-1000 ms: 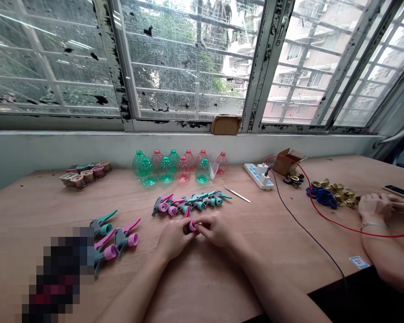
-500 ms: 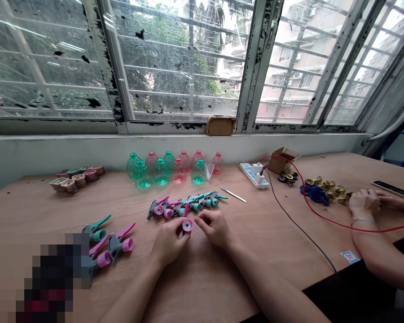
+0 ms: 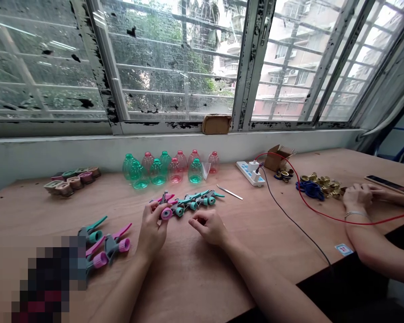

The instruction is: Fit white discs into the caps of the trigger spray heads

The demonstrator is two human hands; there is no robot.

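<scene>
My left hand point(image 3: 151, 231) is closed on a grey spray trigger head with a pink collar point(image 3: 166, 213), whose round opening faces me. My right hand point(image 3: 209, 226) rests to its right, thumb and fingers curled together; whatever they pinch, if anything, is too small to make out. Just behind both hands lies a row of grey trigger heads point(image 3: 193, 205) with teal or pink levers and collars. Several more trigger heads point(image 3: 112, 246) lie at the left, beside a pixelated patch. My left hand partly covers the near end of the row.
Green and pink clear bottles point(image 3: 158, 172) stand along the wall. Tweezers point(image 3: 229, 192) lie before a power strip point(image 3: 251, 174) with cables. Palettes of small compacts point(image 3: 72, 181) sit at the far left. On the right, another person's hands point(image 3: 358, 197) are near gold and blue parts point(image 3: 311, 188).
My left hand has moved left and slightly up with the trigger head, towards the row. It is now farther from my right hand, which has barely moved.
</scene>
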